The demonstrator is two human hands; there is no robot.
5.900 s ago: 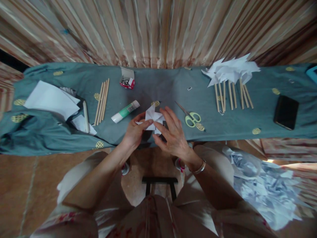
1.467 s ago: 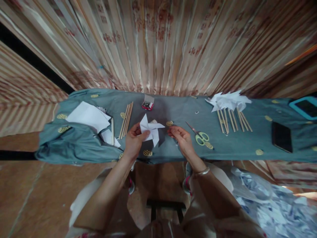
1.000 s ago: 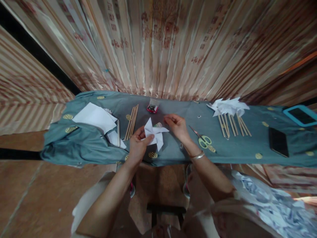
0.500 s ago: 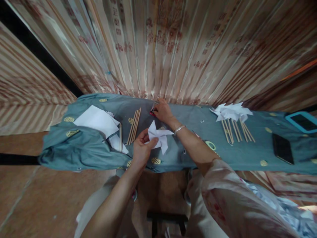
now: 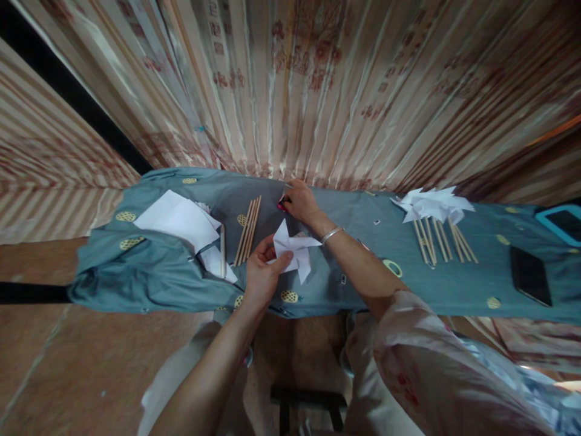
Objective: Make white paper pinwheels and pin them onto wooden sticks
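Observation:
My left hand (image 5: 265, 269) is closed on a white paper pinwheel (image 5: 295, 247), thumb on its face and fingers behind it, low over the cloth. My right hand (image 5: 300, 200) is farther back near the table's rear edge, fingers bent down around a small red-and-black object (image 5: 282, 204). A thin greyish tip shows beside these fingers; the kind of object is hidden. Left of the pinwheel lie several thin wooden sticks (image 5: 247, 231) side by side.
White paper sheets (image 5: 175, 219) and a pencil-like stick (image 5: 223, 251) lie at left. At right are finished pinwheels (image 5: 433, 204) on sticks, a tape roll (image 5: 392, 268), a black phone (image 5: 530, 275) and a blue-framed device (image 5: 563, 223). A curtain (image 5: 318, 121) hangs behind the cloth-covered table (image 5: 354, 284).
The view has shifted slightly, so the things at right appear farther right. Both hands keep nearly the same places, the left still holding the pinwheel.

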